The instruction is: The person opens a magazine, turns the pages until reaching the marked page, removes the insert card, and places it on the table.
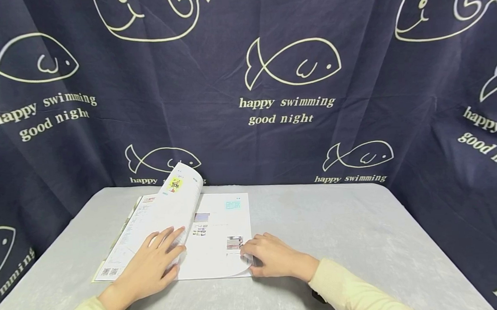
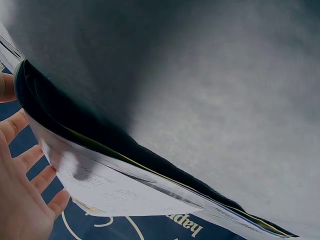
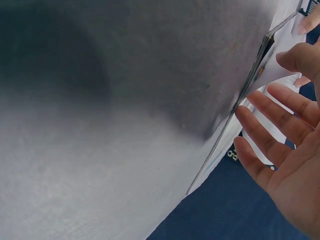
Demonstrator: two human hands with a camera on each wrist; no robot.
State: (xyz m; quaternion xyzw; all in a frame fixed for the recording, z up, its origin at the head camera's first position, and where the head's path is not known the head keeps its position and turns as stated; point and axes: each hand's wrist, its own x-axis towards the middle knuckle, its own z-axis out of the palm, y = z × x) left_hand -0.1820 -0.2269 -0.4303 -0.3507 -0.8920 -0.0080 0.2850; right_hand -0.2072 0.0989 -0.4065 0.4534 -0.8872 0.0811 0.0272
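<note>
- On my head feed, the open book [image 1: 217, 258] lies on the grey table [image 1: 318, 221], left of centre, near the front.
- I see the left hand [image 1: 153, 265] resting on its left side, fingers spread and pressing no thumb against them.
- Beyond that hand, a leaf [image 1: 184, 181] arches up from the book at its far end (it bears a small yellow picture).
- The right hand [image 1: 275, 256] is at the lower right edge, fingertips touching the page, where the corner curves upward.
- My right wrist view shows those fingers spread, the thumb well away from them; I make out no pinch.
- Both arms wear pale yellow sleeves [image 1: 350, 287].
- Behind the table I have dark blue cloth [image 1: 213, 110] printed with fish and lettering.
</note>
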